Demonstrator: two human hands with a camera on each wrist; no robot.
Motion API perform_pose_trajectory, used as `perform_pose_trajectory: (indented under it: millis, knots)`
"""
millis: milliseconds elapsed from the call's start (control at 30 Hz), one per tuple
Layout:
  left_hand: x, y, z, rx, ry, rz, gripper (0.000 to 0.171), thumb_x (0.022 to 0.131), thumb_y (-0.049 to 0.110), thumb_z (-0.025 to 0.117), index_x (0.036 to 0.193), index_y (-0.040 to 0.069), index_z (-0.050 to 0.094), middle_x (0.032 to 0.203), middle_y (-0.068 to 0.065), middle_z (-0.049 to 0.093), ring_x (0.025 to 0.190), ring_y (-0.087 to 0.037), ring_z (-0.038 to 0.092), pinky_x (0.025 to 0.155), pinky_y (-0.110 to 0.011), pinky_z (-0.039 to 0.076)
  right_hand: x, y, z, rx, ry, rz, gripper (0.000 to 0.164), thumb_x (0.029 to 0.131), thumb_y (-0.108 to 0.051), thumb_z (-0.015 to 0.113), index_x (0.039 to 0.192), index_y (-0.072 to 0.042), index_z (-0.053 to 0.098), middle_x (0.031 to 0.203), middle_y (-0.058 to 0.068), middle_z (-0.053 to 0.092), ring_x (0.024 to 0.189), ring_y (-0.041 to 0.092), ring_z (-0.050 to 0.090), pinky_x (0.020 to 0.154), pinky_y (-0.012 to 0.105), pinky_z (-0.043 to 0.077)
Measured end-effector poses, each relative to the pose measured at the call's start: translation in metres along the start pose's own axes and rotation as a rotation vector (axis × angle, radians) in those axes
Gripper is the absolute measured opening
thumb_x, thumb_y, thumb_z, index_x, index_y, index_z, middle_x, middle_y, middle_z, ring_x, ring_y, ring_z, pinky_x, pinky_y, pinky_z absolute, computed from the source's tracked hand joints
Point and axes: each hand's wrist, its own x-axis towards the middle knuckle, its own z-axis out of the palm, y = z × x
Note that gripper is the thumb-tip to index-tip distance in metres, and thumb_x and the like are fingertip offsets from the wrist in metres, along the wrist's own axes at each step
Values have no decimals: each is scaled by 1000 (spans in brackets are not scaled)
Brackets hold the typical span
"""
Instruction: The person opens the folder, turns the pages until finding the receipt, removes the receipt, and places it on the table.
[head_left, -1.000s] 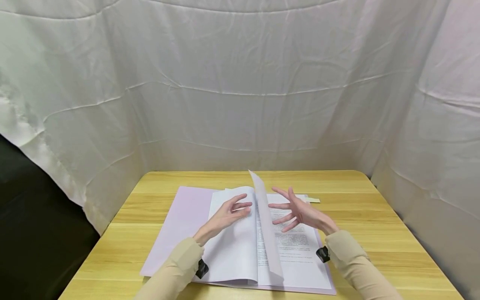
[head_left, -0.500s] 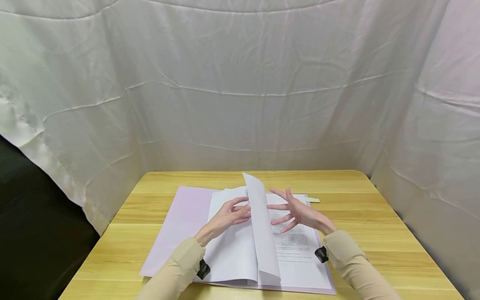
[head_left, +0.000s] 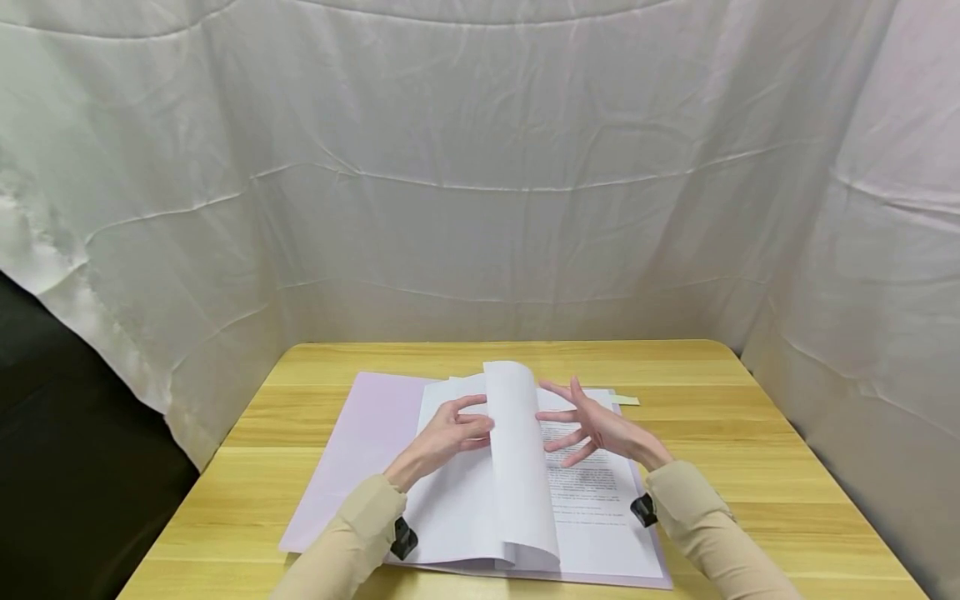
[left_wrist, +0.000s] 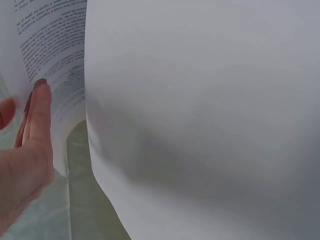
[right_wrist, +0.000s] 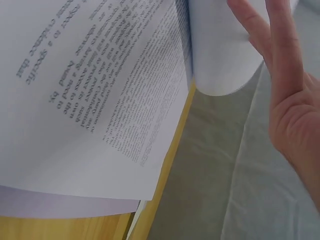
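Observation:
An open document folder with a lilac cover (head_left: 367, 433) lies on the table, holding white printed sheets (head_left: 592, 508). One page (head_left: 517, 467) stands up from the middle and curls over to the left. My left hand (head_left: 442, 433) pinches this page's free edge between thumb and fingers; in the left wrist view, the fingers (left_wrist: 39, 115) lie against its printed side. To the right of the page is my right hand (head_left: 603, 429), its fingers spread, fingertips at the curved page's back. In the right wrist view, the fingers (right_wrist: 280, 45) are straight, partly cut off by the frame.
The folder rests on a wooden table (head_left: 720, 467). A pale tab (head_left: 626, 400) sticks out past the folder's upper right edge. Grey-white cloth (head_left: 495, 208) hangs behind and at both sides, and a dark area (head_left: 75, 467) is at the left.
The standing page has bent over to the left. My left hand has taken hold of its edge and drawn back slightly left. My right hand has hardly moved.

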Motion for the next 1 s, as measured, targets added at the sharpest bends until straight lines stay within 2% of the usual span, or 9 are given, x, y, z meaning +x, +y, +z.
perform_pose_trajectory:
  millis: [167,300,400,500,600,733,867,1000]
  knots:
    - [1,-4,-6,22,174,-49,65,89,4,70,147,-4,42,118,-27,71,95,-18,71,93,-40,61,0,4,-1,-32,65,10,67,106,-55,2,164,-22,6,161,30,30,123,49,61,87,57,60]
    - [2,-9,-15,22,288,-89,66,84,5,76,142,-3,46,113,-25,73,86,-18,72,82,-34,62,-2,9,-6,-91,153,15,63,110,-50,12,162,-15,17,157,31,37,125,50,59,88,54,60]
    - [0,-13,-24,84,353,-105,66,83,8,79,140,-3,47,111,-25,72,79,-17,71,75,-30,61,-4,16,-11,-137,218,29,61,111,-45,23,160,-8,22,153,33,42,126,48,59,92,51,60]
    - [-4,-16,-34,200,399,-114,67,82,11,80,139,-3,47,109,-25,72,77,-16,69,70,-29,60,-6,23,-18,-187,270,43,62,110,-41,33,158,-1,24,149,34,46,126,47,60,100,51,57]
    - [-9,-19,-45,349,429,-108,67,82,13,81,138,-2,48,100,-22,73,72,-15,67,67,-28,57,-7,31,-24,-240,316,39,61,110,-35,40,154,5,28,143,36,51,124,46,61,105,52,53]
    - [-14,-22,-55,562,440,-65,65,83,12,80,137,-2,48,83,-14,70,63,-16,60,62,-26,50,-8,39,-32,-330,364,3,55,108,-23,46,148,12,34,137,37,56,124,46,61,106,53,51]
    - [-17,-25,-60,709,422,-14,60,84,6,78,134,-5,48,77,-9,60,62,-16,52,60,-26,45,-10,46,-37,-418,418,32,52,106,-25,52,146,7,43,132,28,64,124,40,63,108,54,48]
    - [-17,-28,-61,816,403,-13,57,84,4,76,134,-4,48,76,-9,59,62,-16,51,57,-26,43,-11,50,-40,-465,428,69,51,104,-28,55,144,3,48,130,23,67,124,37,63,109,57,46]
